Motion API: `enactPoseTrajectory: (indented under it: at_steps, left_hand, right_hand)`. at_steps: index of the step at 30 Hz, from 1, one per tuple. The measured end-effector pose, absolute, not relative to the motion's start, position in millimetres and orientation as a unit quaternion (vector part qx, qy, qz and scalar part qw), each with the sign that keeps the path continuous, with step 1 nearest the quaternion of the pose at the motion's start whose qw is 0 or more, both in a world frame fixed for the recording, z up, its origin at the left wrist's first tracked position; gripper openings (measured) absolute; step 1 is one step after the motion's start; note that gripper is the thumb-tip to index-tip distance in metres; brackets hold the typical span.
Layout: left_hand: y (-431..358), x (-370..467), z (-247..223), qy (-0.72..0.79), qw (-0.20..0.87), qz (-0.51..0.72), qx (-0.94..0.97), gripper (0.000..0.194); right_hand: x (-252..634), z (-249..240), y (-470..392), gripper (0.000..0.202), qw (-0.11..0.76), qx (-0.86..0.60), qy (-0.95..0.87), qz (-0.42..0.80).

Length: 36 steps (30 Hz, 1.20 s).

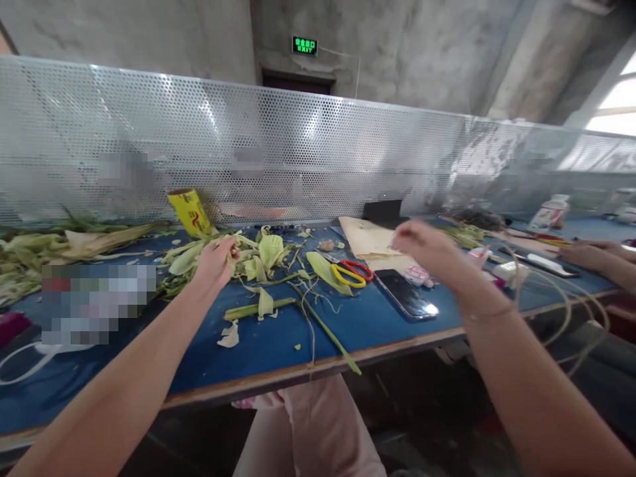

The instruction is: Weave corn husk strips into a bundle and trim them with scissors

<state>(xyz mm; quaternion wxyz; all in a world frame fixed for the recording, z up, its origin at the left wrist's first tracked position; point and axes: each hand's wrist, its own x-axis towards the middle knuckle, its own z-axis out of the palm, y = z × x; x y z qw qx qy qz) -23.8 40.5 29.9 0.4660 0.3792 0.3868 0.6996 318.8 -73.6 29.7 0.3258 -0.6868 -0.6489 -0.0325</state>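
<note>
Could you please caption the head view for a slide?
Left hand among pale green leaves, right hand near tan paper, red-and-yellow-handled scissors between, on blue tabletop.

Rough grey concrete wall (417, 46), green exit sign (305, 46) (lit), perforated metal screen (278, 152), blue tabletop (193, 358), bright window (616, 99)

Harsh white daylight enters by the window (619, 99) beyond the right end of the desk (199, 361), while the wall (422, 53) looks grey and dim from here. Bright streaks glint off the perforated screen (278, 152) along the back edge; glare catches the near corner of the phone (400, 288). Below the front edge it is murky. The right hand (420, 245) is motion-blurred, the forearms (536, 371) stretch towards the corners, and a blocky mosaic (94, 308) covers part of the left end.
</note>
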Motion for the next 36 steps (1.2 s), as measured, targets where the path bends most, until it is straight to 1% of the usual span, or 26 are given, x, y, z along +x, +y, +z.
enactPoseTrajectory:
  at_steps: [1,3,5,7,10,15,24,27,29,31,33,34,35,36]
  left_hand:
    - [40,-23,30,0.388,0.467,0.699,0.379,0.026]
    - [39,-22,31,0.392,0.47,0.694,0.379,0.025]
    - [37,-22,31,0.396,0.473,0.689,0.38,0.025]
    - [37,-21,31,0.399,0.473,0.686,0.382,0.026]
    - [38,-21,30,0.397,0.471,0.688,0.384,0.025]
    - [41,-23,28,0.393,0.472,0.684,0.393,0.027]
    - [46,-26,23,0.381,0.476,0.682,0.404,0.024]
    - [45,-25,24,0.377,0.478,0.682,0.405,0.023]
    - [44,-25,25,0.378,0.477,0.683,0.403,0.023]
    - [43,-25,27,0.382,0.477,0.684,0.4,0.024]
    - [42,-24,27,0.386,0.476,0.681,0.4,0.026]
    - [42,-24,27,0.387,0.476,0.68,0.402,0.027]
    - [43,-24,26,0.388,0.476,0.678,0.405,0.028]
    - [43,-24,26,0.388,0.474,0.677,0.407,0.028]
  right_hand:
    - [319,21,-73,0.039,0.279,-0.714,-0.641,-0.026]
    - [318,2,-71,0.047,0.155,-0.771,-0.617,-0.026]
    - [315,-14,-69,0.049,0.063,-0.8,-0.595,-0.046]
    - [311,-23,-67,0.044,0.058,-0.808,-0.584,-0.053]
    - [308,-24,-66,0.042,0.065,-0.818,-0.571,-0.042]
    - [313,-23,-63,0.047,0.073,-0.815,-0.573,-0.047]
    - [317,-23,-61,0.046,0.076,-0.816,-0.573,-0.02]
    - [320,-28,-60,0.052,0.086,-0.819,-0.567,-0.021]
    - [319,-29,-65,0.058,0.108,-0.811,-0.573,-0.05]
    - [310,-24,-78,0.058,0.169,-0.776,-0.597,-0.116]
    - [289,-16,-103,0.039,0.268,-0.687,-0.648,-0.193]
    - [274,-13,-119,0.029,0.306,-0.622,-0.69,-0.208]
    - [258,-11,-136,0.024,0.321,-0.546,-0.746,-0.204]
    - [239,-12,-153,0.023,0.303,-0.457,-0.816,-0.184]
